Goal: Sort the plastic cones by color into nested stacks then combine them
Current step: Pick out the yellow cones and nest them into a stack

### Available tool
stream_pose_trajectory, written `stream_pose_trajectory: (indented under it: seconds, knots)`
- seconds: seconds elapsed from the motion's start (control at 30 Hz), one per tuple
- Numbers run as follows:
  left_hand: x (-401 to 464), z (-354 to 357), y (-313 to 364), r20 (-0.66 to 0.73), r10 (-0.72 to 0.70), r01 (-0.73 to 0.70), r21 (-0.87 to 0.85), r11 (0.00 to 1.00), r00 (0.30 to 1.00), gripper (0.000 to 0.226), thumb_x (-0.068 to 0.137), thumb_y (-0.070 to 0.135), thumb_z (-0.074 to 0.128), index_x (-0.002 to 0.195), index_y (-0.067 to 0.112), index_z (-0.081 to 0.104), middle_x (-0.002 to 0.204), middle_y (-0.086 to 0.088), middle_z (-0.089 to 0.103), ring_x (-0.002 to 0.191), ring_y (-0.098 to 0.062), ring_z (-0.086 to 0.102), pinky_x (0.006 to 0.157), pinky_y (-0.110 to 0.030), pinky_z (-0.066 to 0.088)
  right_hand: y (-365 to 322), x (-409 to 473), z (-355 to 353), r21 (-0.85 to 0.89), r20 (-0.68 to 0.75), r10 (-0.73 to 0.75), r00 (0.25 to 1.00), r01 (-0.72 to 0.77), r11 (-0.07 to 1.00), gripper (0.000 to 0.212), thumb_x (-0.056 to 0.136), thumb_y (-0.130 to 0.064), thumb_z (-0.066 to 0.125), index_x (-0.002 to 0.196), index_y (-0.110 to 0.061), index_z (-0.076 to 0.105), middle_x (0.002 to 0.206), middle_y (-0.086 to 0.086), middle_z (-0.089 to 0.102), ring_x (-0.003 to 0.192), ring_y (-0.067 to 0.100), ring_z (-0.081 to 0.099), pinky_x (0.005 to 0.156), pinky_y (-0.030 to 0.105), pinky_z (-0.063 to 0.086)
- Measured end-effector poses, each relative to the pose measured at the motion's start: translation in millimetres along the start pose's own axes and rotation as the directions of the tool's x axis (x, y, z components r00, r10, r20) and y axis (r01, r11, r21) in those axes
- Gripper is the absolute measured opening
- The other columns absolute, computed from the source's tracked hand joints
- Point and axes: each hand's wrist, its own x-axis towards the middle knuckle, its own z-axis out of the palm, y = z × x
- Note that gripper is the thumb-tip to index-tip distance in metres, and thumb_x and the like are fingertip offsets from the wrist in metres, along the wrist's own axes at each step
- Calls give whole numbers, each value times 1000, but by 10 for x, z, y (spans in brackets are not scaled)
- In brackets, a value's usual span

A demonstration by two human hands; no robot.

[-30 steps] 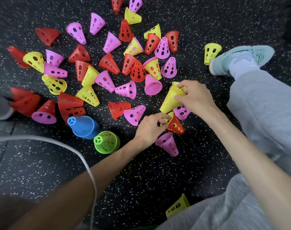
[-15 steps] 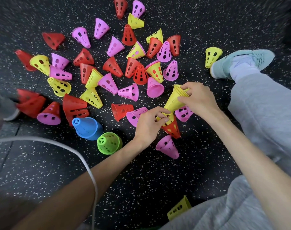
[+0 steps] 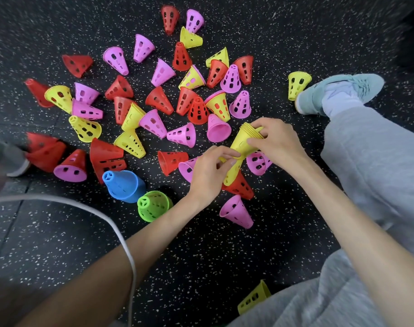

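Many perforated plastic cones in red, pink and yellow lie scattered over the black speckled floor [image 3: 201, 267]. My right hand [image 3: 275, 140] grips a nested stack of yellow cones [image 3: 243, 143] near its wide end. Just below it, my left hand [image 3: 209, 172] pinches a single yellow cone [image 3: 232, 172] whose rim meets the narrow tip of the stack. A red cone [image 3: 240, 186] and a pink cone [image 3: 256, 162] lie under them. A blue stack [image 3: 124, 185] and a green stack [image 3: 154, 205] stand left of my left hand.
My grey-trousered leg [image 3: 378, 166] and pale blue shoe [image 3: 338, 90] fill the right side, with a yellow cone [image 3: 298, 84] beside the shoe. Another yellow cone [image 3: 254, 298] lies by my near knee. A white cable [image 3: 102, 218] curves across the lower left.
My left hand lifted the single yellow cone off the red one and brought it up to the tip of the stack. My right hand tilted the stack down toward it.
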Motion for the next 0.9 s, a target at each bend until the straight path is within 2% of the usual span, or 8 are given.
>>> stream_pose_trajectory:
  seconds: [0.3,0.43,0.57,0.63,0.73,0.77,0.83,0.9]
  knots:
    - [92,-52,122,-44,61,-60,24,998,997,18,95,8,69,103,23,74,100,9,68,77,-3,57,71,-9,41,1,-6,-15,131,1,-43,999,42,991,38,90,-23,72,127,-23,68,118,4,71,114,15,64,85,29,46]
    - [128,-68,159,-65,85,-84,28,996,994,21,96,9,69,107,26,72,95,16,65,74,-1,53,71,-11,40,12,-7,-39,202,4,-62,998,60,978,33,91,-20,72,125,-21,69,108,-5,68,106,8,60,79,21,42]
    - [145,-79,170,-92,98,-94,42,995,991,27,97,11,67,116,31,67,93,16,63,77,-4,50,73,-13,37,41,0,-47,243,16,-91,996,85,966,22,93,-18,70,114,-24,71,86,-13,69,83,-2,64,61,4,40]
    - [150,-81,186,-118,114,-107,64,992,986,27,98,11,66,117,29,66,93,20,61,83,-4,49,75,-9,34,41,-1,-50,259,28,-109,994,98,961,20,93,-17,70,112,-25,71,85,-11,72,81,-1,66,66,9,45]
    - [154,-82,222,-140,155,-144,89,986,978,25,98,10,66,118,24,67,95,20,60,88,-2,47,77,-6,33,32,3,-53,258,78,-163,984,138,956,24,94,-16,70,117,-24,72,96,-5,75,96,10,70,83,24,54]
    - [158,-84,232,-146,165,-152,96,984,975,24,98,11,66,118,24,67,95,18,60,89,-1,45,78,-6,33,31,-3,-50,256,102,-184,978,153,954,25,95,-16,70,118,-25,72,97,-8,74,98,9,69,84,20,54]
    - [169,-90,247,-159,177,-163,98,982,971,25,98,11,66,119,25,67,95,17,60,89,1,43,77,-6,33,14,-26,-44,267,130,-216,968,176,948,25,96,-15,69,119,-26,72,92,-15,71,95,2,67,76,9,50]
    - [175,-95,254,-174,187,-172,98,980,967,25,98,11,66,119,26,66,96,16,60,88,-1,43,76,-9,34,15,-13,-39,302,132,-232,964,183,935,24,97,-14,67,116,-30,72,90,-15,72,90,0,68,75,12,50]
